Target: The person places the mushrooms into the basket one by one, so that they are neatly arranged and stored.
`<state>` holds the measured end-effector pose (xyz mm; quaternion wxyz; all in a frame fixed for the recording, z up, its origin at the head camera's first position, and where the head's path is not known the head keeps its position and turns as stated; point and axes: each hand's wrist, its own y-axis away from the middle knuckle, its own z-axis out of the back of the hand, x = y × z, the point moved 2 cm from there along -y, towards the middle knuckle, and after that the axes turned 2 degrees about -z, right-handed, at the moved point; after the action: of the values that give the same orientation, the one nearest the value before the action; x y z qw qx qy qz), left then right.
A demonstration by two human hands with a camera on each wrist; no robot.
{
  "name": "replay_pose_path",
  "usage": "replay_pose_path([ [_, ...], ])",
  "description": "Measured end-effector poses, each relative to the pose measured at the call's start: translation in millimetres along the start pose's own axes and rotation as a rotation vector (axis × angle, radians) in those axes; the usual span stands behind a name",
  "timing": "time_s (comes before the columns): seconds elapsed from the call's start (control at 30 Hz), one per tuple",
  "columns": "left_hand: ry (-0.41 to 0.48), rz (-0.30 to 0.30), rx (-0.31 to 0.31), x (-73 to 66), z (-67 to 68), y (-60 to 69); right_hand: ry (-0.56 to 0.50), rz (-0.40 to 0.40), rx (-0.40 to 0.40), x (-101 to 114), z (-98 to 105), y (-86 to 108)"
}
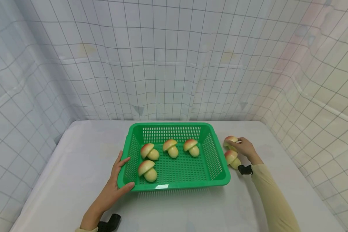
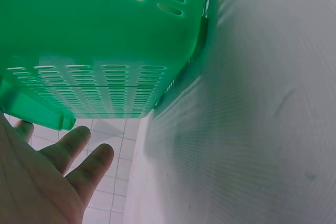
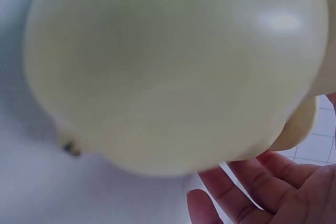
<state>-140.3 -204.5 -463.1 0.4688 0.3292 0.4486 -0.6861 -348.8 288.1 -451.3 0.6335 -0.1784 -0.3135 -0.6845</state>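
A green plastic basket [image 1: 178,184] holds several toy mushrooms, one of them a red-and-yellow-capped mushroom [image 1: 170,148] near its back wall. At the basket's front left corner is my left hand [image 1: 113,183], fingers spread and mostly straight along the left rim, thumb over the front rim. My right hand [image 1: 245,149] reaches right of the basket and pinches the far toy mushroom [image 1: 229,139] between thumb and fingers. Just in front of it lies a second toy mushroom [image 1: 231,158]; its pale stem [image 3: 173,77] fills most of the right wrist view and partly hides the fingers.
A white cloth covers the table [image 1: 75,167]. Grid-patterned white curtains [image 1: 174,64] hang behind it and on both sides. The basket's right wall stands close beside the two outside mushrooms. A black wrist device [image 1: 245,169] sits at the right wrist.
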Motion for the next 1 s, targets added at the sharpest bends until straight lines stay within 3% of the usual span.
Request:
replay_pose_path([
  [1.0, 0.001, -0.016, 0.002, -1.0, -0.9, 0.5, -0.025, -0.017, -0.064, -5.3, 8.7, 7.6],
])
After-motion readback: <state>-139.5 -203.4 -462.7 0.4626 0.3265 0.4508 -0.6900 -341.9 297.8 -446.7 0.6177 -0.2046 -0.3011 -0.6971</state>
